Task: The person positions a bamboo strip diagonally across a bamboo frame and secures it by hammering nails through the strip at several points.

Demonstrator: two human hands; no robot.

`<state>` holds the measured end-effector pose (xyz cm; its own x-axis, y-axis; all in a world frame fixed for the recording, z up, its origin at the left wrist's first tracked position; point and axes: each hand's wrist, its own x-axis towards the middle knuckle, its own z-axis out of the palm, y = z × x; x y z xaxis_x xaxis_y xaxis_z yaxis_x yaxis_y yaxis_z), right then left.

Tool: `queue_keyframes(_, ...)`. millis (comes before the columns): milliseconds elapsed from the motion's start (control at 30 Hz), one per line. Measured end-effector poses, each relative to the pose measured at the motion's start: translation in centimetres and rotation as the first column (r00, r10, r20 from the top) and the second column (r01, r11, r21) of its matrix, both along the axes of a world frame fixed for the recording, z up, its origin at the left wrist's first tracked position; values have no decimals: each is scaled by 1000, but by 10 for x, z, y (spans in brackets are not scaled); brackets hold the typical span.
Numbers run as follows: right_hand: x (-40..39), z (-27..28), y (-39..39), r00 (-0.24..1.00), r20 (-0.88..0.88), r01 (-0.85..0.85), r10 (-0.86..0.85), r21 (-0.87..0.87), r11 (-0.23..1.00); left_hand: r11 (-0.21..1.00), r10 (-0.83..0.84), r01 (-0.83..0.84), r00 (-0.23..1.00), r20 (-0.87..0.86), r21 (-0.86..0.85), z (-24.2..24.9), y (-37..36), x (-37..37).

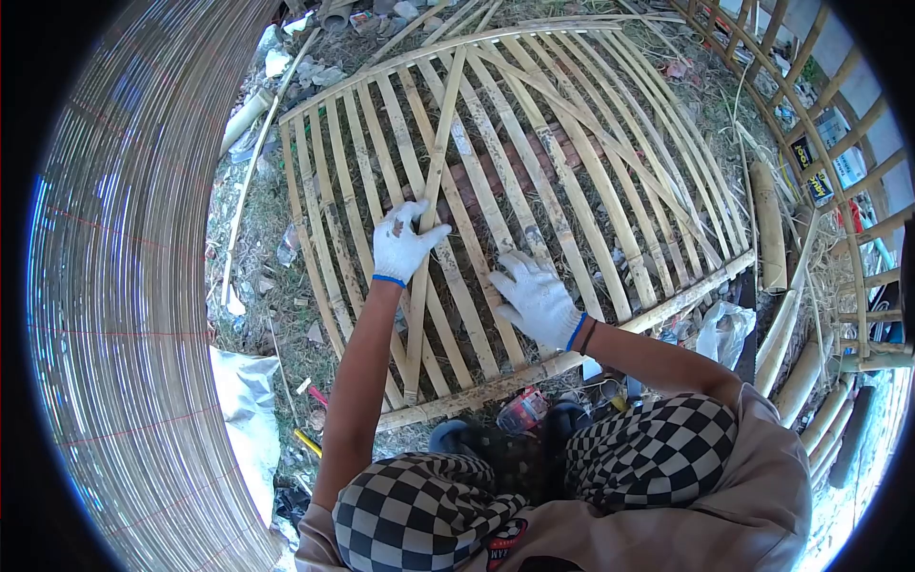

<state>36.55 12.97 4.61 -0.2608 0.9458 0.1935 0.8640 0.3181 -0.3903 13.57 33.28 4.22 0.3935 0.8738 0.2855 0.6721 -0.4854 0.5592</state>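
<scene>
Outdoors, littered ground; bamboo lattice panel [572, 181] lying flat. Left hand [404, 243] gripping diagonal slat [434, 191], long axis running away; right hand [536, 296] spread flat beside.

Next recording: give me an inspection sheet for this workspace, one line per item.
Surface: bare ground with dry grass and litter.
Job's things: flat bamboo lattice panel; one diagonal bamboo slat lies across it.
Clutter: white sack, plastic bag, cut bamboo poles, small can.
Hands: left hand, gloved, grips the diagonal slat; right hand, gloved, lies flat on the panel.
Cables: nothing seen.
Surroundings: large woven bamboo cylinder at left, bamboo frame at right.
</scene>
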Motion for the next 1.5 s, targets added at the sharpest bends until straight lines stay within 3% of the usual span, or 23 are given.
queue_keyframes(133, 20, 9, 7, 993, -112, -29, 21, -69, 997, 999, 5, -5, 1000, 0, -39, 4, -1, 0)
queue_keyframes(233, 50, 19, 15, 954, -85, 284, -287, -47, 958, 1000, -2, 2, 1000, 17, -15, 0, 1, -1)
queue_keyframes(333, 98, 10, 25, 877, 1, 480, -481, 77, 874, 999, 4, -3, 1000, 12, -43, 3, -1, -1)
queue_keyframes(467, 139, -1, 22, 838, 63, 530, -542, 144, 836, 999, 7, -7, 1000, -14, -48, 4, 0, 0)
queue_keyframes(967, 169, -6, 19, 751, 118, 628, -650, 180, 758, 1000, 5, -5, 1000, 5, 7, -1, 1, -1)
queue_keyframes(1267, 175, -8, 17, 756, 134, 603, -641, 236, 762, 1000, 8, -8, 1000, 21, -4, -4, 2, -1)
queue_keyframes(1367, 178, -11, 18, 752, 55, 652, -657, 85, 753, 1000, 3, -3, 1000, 12, 6, -5, 2, -1)
queue_keyframes(1500, 176, -9, 18, 766, 3, 633, -642, 166, 756, 1000, 11, -11, 1000, 5, -8, 1, -1, 0)
